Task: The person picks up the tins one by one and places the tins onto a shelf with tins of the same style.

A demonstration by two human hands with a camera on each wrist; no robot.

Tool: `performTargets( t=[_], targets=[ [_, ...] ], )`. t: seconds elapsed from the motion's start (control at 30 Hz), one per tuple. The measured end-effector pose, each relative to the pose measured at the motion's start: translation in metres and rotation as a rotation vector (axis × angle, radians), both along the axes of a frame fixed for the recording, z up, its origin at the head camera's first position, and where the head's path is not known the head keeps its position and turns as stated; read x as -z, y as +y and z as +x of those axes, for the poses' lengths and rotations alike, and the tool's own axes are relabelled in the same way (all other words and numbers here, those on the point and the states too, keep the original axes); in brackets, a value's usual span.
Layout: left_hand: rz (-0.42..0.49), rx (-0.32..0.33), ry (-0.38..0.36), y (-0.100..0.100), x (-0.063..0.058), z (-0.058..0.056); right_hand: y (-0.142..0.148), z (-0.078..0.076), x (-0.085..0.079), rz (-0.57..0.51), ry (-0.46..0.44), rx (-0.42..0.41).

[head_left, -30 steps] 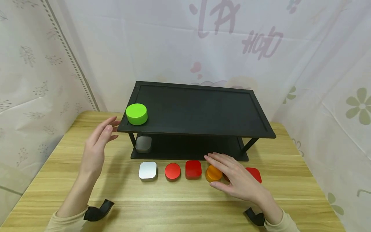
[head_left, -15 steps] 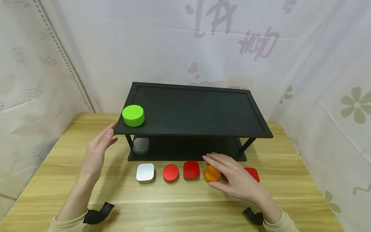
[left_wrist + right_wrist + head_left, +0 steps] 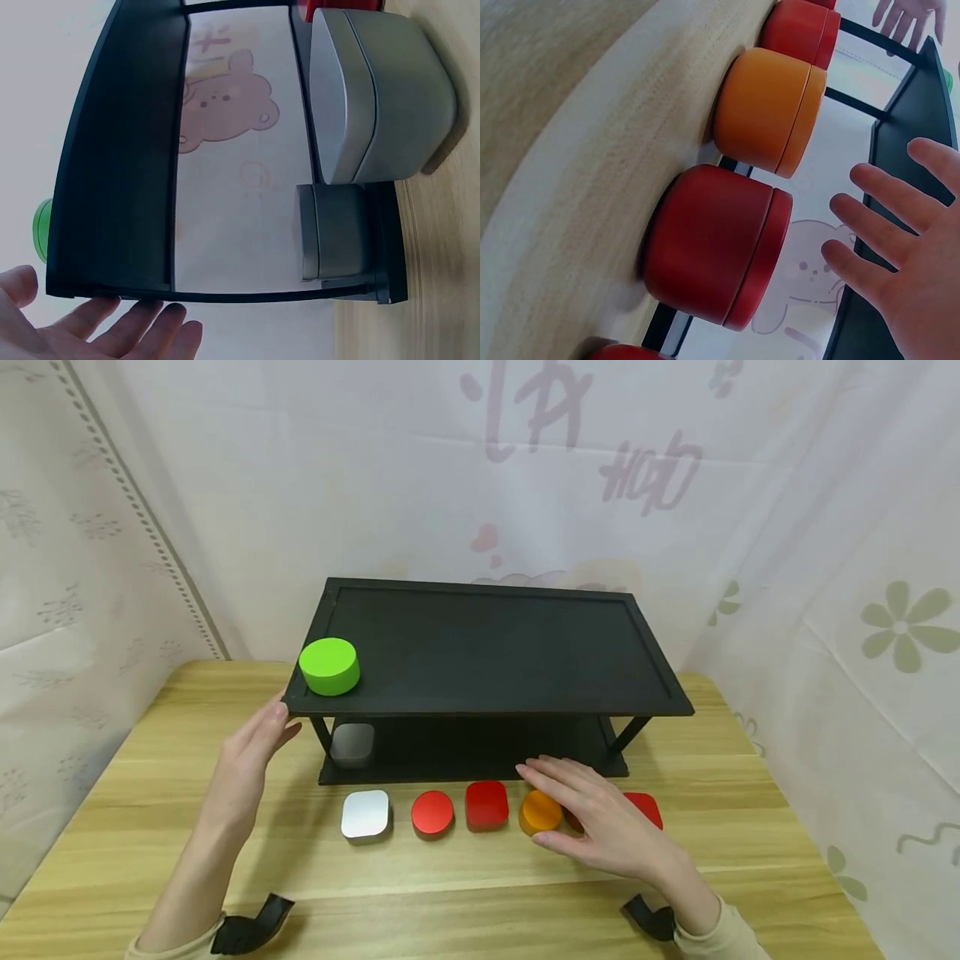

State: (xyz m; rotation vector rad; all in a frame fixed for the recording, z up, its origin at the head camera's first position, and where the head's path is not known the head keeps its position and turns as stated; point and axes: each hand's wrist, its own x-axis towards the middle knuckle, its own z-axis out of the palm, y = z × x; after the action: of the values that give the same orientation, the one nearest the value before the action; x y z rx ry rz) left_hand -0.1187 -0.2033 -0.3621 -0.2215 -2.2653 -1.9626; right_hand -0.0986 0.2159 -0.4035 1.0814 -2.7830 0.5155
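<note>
My left hand [image 3: 243,760] is at the left end of a black two-tier shelf [image 3: 487,652], its fingertips against the end of the upper board in the left wrist view. A round green tin [image 3: 329,668] sits on that board's front left corner, close to the hand. Over the row of tins in front of the shelf hovers my right hand [image 3: 600,818], fingers extended and holding nothing. Beneath and beside it are a round orange tin [image 3: 540,812] and a dark red tin [image 3: 712,244], which the hand mostly hides in the head view.
A grey squarish tin [image 3: 352,746] stands on the lower tier's left end. The row on the wooden table [image 3: 420,902] also has a silver square tin [image 3: 366,815], a round red tin [image 3: 432,814], a square red tin [image 3: 487,806] and another red tin [image 3: 647,807] at right.
My left hand has closed the small gap to the shelf's left end. The head view has shifted slightly, while the right hand stays over the same tins.
</note>
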Motion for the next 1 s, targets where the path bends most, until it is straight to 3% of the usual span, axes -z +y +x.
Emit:
performTargets(
  t=[0.43, 1.0],
  targets=[
    [0.001, -0.029, 0.03, 0.0007, -0.0001, -0.0013, -0.002, -0.0007, 0.0018, -0.002, -0.007, 0.004],
    [0.026, -0.078, 0.001, 0.0062, 0.0009, -0.0057, 0.0034, -0.0063, 0.0084, 0.032, -0.021, 0.063]
  ],
)
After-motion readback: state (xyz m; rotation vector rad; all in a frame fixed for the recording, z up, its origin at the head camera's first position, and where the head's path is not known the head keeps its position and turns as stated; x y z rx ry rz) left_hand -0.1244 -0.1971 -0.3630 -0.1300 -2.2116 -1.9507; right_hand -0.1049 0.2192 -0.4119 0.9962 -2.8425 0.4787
